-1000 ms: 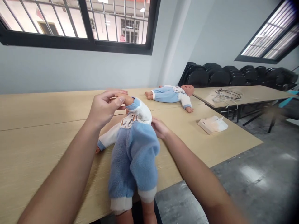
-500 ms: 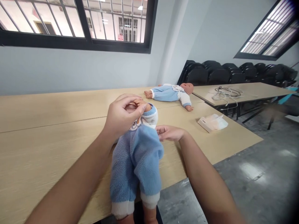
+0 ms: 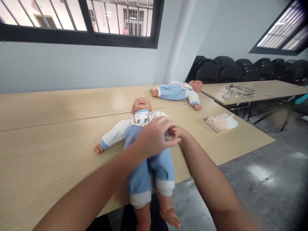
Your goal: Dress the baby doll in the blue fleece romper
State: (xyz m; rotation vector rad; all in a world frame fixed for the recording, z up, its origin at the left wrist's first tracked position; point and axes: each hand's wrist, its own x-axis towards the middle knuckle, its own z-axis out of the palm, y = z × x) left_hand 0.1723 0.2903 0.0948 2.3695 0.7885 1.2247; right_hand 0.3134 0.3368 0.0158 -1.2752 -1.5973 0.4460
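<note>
A baby doll (image 3: 141, 134) in blue trousers and a white-sleeved top lies face up, with its legs extending past the table's near edge. My left hand (image 3: 156, 134) reaches across its belly, fingers and thumb curled around the doll's arm on the right, the little hand poking out between them. Beside that arm is my right hand (image 3: 183, 133), its fingers hidden behind the doll's hand and my left hand. The doll's other arm stretches out to the left on the table (image 3: 48, 154).
Another similarly dressed doll (image 3: 175, 91) lies farther back. To the right sit a tissue box (image 3: 216, 124) and, on a second table, coiled cables (image 3: 239, 91). Stacked black chairs (image 3: 228, 72) line the wall. The near table edge borders the grey floor.
The doll's upper body now lies back, its face and both arms showing. My left hand has moved right and down with its arm; my right hand stays at that side, slightly farther right.
</note>
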